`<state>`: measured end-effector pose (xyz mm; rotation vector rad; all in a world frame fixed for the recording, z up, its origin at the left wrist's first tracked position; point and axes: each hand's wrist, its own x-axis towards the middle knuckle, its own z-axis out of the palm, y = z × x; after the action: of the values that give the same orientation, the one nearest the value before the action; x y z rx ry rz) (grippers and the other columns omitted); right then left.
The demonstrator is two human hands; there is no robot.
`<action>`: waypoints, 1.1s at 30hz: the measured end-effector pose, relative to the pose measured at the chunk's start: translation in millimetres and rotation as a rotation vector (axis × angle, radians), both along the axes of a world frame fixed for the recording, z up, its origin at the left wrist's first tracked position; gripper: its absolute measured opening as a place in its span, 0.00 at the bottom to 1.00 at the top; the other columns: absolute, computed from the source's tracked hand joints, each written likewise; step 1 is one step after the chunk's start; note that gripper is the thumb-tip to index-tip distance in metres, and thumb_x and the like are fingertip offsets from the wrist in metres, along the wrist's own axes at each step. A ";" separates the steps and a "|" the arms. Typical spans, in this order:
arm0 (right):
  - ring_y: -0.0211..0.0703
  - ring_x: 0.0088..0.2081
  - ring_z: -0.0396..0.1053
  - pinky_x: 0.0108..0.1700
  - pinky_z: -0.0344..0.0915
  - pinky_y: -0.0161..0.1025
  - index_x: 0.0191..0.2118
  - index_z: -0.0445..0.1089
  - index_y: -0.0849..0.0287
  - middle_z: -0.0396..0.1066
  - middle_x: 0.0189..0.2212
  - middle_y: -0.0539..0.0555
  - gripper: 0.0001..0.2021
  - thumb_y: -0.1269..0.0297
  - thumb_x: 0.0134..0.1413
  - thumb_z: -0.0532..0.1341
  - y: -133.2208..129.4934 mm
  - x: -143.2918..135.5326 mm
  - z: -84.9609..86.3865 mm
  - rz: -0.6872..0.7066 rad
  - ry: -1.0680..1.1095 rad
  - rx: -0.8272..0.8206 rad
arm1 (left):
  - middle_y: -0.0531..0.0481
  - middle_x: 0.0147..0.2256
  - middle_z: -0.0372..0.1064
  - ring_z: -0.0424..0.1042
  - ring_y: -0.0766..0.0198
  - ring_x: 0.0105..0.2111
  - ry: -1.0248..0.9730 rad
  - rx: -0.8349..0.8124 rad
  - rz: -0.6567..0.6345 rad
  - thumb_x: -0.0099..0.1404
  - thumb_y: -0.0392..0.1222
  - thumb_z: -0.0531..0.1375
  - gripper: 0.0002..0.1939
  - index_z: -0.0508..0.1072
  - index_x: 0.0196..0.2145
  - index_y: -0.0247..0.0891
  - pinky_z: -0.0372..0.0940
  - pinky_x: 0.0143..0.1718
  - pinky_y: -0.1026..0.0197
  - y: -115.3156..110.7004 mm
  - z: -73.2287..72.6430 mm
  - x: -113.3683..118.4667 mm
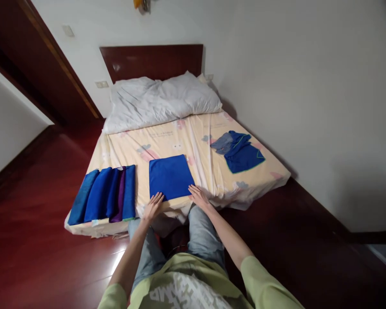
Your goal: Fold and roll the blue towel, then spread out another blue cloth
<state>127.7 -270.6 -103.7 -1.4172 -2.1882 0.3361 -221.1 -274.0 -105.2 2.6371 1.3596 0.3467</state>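
1. Left hand (152, 207): palm down, fingers extended, fingertips on the near-left corner of the blue cloth (172, 177). Not clenched, no grasp visible.
2. Right hand (198, 197): same pose, fingers spread a little, fingertips at the near-right corner of that cloth. Also loose. Thumb contact under the hem: can't tell for either hand.
3. Blue cloth lies flat, roughly square, directly ahead of and between the hands, near edge running from one to the other. Whether it's one layer or several, can't tell.
4. Left of the left hand: five long bundles side by side. Outermost is a teal bundle (83, 197), then a wide blue bundle (98, 193), a narrower blue one, a purple bundle (119, 197), and a dark blue bundle (129, 189) closest to the hand, bit of green at its near end. Rolled or folded, can't tell.
5. Beyond and right of the right hand, well apart: crumpled dark blue cloth (246, 158) with green edging, grey cloth (223, 143) touching its left side.
6. All on a patterned bedsheet (167, 143). Far ahead of both hands: rumpled white bedding (161, 103), then dark headboard (154, 60) against the wall.
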 end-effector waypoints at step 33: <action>0.48 0.51 0.75 0.57 0.71 0.47 0.40 0.81 0.56 0.81 0.44 0.55 0.19 0.75 0.46 0.57 33.6 10.8 -6.7 -0.272 0.627 -0.051 | 0.42 0.49 0.75 0.71 0.53 0.53 -0.577 0.052 0.427 0.57 0.36 0.55 0.20 0.75 0.47 0.38 0.66 0.59 0.49 33.0 1.1 -4.0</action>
<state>138.5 -237.0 -110.3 -1.3768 -1.4760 0.6394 -225.1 -241.0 -104.1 2.0018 1.6745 1.1015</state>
